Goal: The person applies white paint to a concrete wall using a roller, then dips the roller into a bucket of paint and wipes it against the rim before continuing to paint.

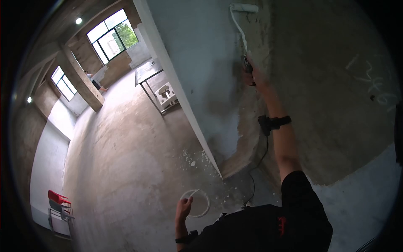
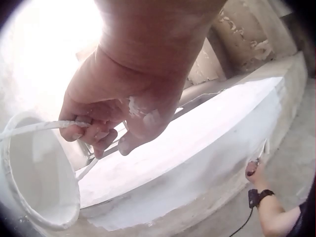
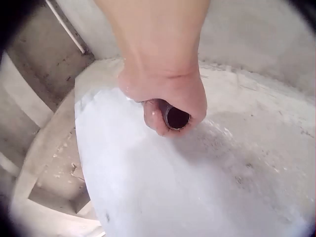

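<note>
With the arm stretched up, my right hand [image 1: 255, 75] grips the dark handle of a paint roller [image 1: 244, 8], whose white sleeve lies against the wall [image 1: 210, 63] near its top. In the right wrist view the fingers of my right hand [image 3: 168, 106] wrap round the handle's hollow end [image 3: 178, 119]; the roller head is hidden there. Low down, my left hand [image 1: 183, 209] holds the thin white handle of a bucket [image 1: 204, 204]. The left wrist view shows the fingers of my left hand [image 2: 116, 106] curled round that handle [image 2: 37, 128], with the bucket [image 2: 42, 182] hanging beside them.
A metal-framed table [image 1: 147, 72] with a white object under it stands beyond the wall's edge. Red and grey chairs [image 1: 58, 201] are at the far left. Another person [image 1: 95, 80] is near a distant pillar. White splatters mark the floor [image 1: 126, 168]. A cable hangs from my right wrist.
</note>
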